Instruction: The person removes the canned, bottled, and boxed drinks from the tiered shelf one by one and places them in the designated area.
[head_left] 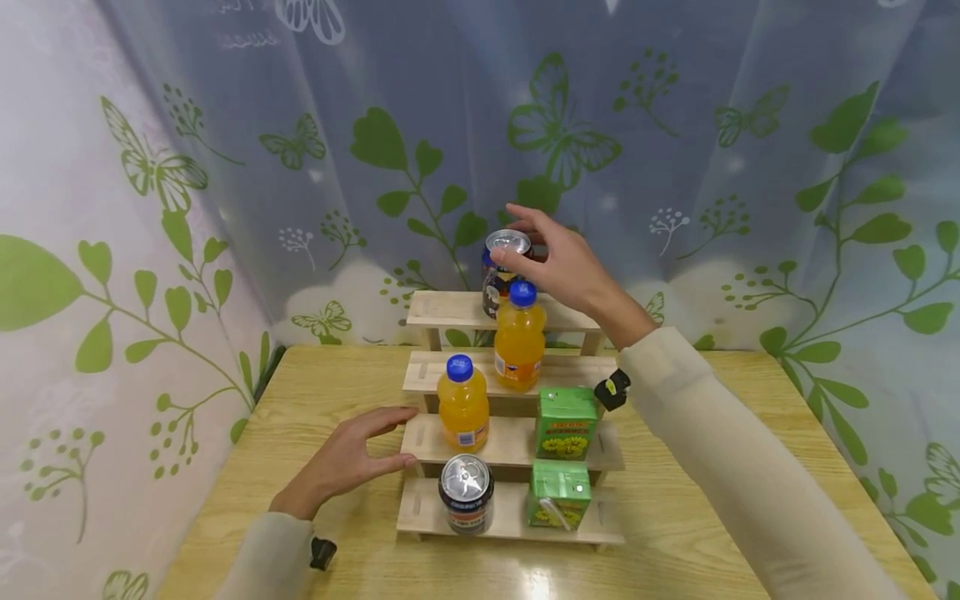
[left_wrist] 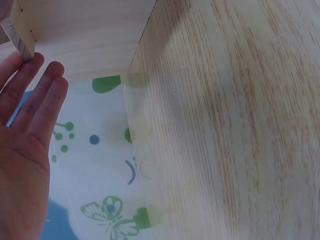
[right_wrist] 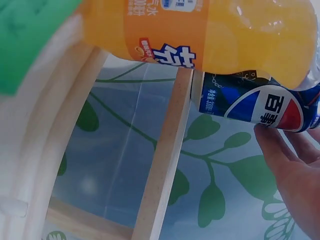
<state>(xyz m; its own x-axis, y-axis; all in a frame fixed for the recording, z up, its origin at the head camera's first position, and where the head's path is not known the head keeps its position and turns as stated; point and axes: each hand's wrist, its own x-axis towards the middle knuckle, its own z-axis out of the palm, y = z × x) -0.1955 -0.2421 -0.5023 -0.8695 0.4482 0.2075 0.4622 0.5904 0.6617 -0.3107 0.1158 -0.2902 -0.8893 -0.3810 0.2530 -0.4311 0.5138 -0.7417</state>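
Observation:
On the top step of a wooden tiered rack [head_left: 442,310] stands a dark blue Pepsi can [head_left: 497,293]. My right hand [head_left: 561,257] holds it near the lid, thumb across the front and other fingers around the far side. The right wrist view shows the fingers [right_wrist: 270,145] against the side of the Pepsi can [right_wrist: 245,102]. An orange soda bottle [head_left: 519,342] with a blue cap partly covers the can. My left hand [head_left: 347,454] is at the rack's left end, fingers loosely extended, fingertips touching the wood [left_wrist: 22,37] in the left wrist view.
A second orange soda bottle [head_left: 462,408] and a green drink carton [head_left: 567,425] stand on the third step down. Below them, the lowest step bears a dark can [head_left: 467,496] and another green carton [head_left: 558,493]. A patterned curtain [head_left: 667,175] hangs behind the wooden table [head_left: 697,467].

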